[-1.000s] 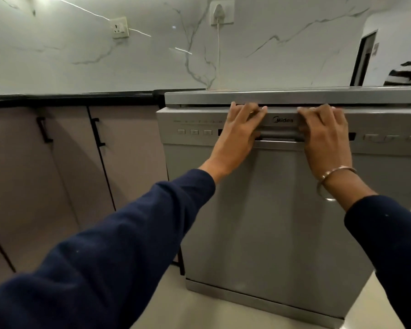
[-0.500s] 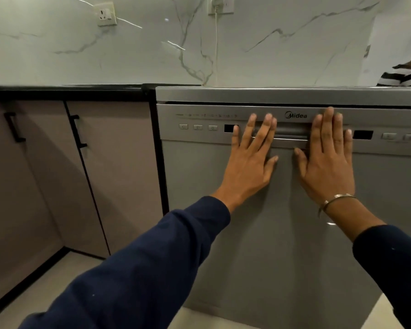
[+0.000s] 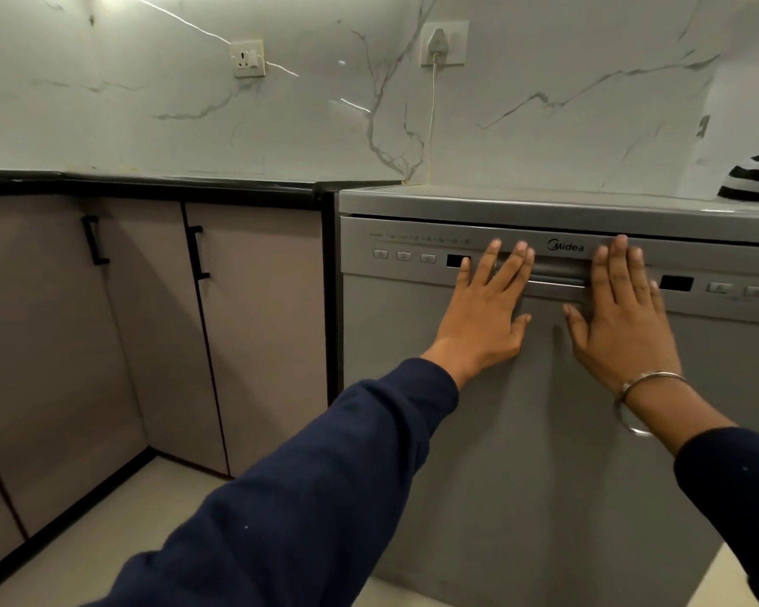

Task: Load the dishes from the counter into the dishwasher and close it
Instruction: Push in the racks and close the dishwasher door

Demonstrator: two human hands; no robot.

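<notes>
sleeves (image 3: 307, 488): navy, long | right wrist: thin metal bangle (image 3: 640, 400)

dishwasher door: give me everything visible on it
The dishwasher door is grey with a brushed-metal look, upright and shut or nearly so, a thin dark gap under the top. Its control strip carries small buttons, two dark displays and a Midea logo above a recessed handle. The left hand and right hand press flat on it, fingers straight.

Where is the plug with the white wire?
In the head view, the plug sits high on the marble wall, above the dishwasher and right of the empty socket; its wire hangs down toward the dishwasher's top.
</notes>
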